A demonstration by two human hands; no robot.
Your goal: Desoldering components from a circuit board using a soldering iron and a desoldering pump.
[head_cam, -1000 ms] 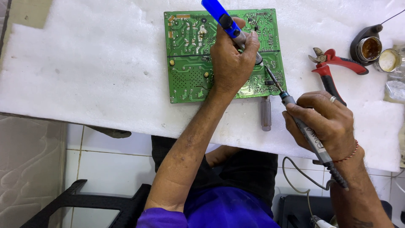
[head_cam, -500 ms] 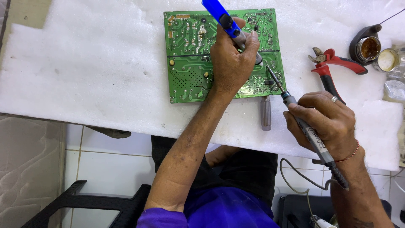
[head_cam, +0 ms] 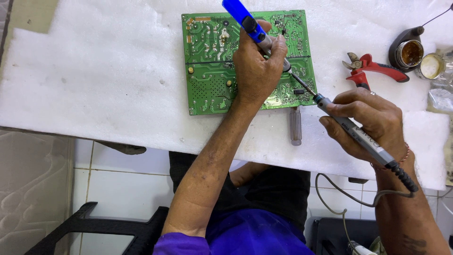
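Work sits mid-joint: the left hand (head_cam: 257,71) clamps a blue suction pump (head_cam: 252,26) on the green circuit board (head_cam: 212,61), while the right hand (head_cam: 365,123), at four o'clock, grips a soldering iron (head_cam: 351,132) whose tip touches the board.

I see a glossy green circuit board (head_cam: 207,71) on a matt, rough white foam sheet (head_cam: 94,75); the blue tool (head_cam: 243,16) looks smooth plastic, the soldering iron (head_cam: 363,139) has a grey matt body, and the cutters (head_cam: 377,66) carry red plastic grips
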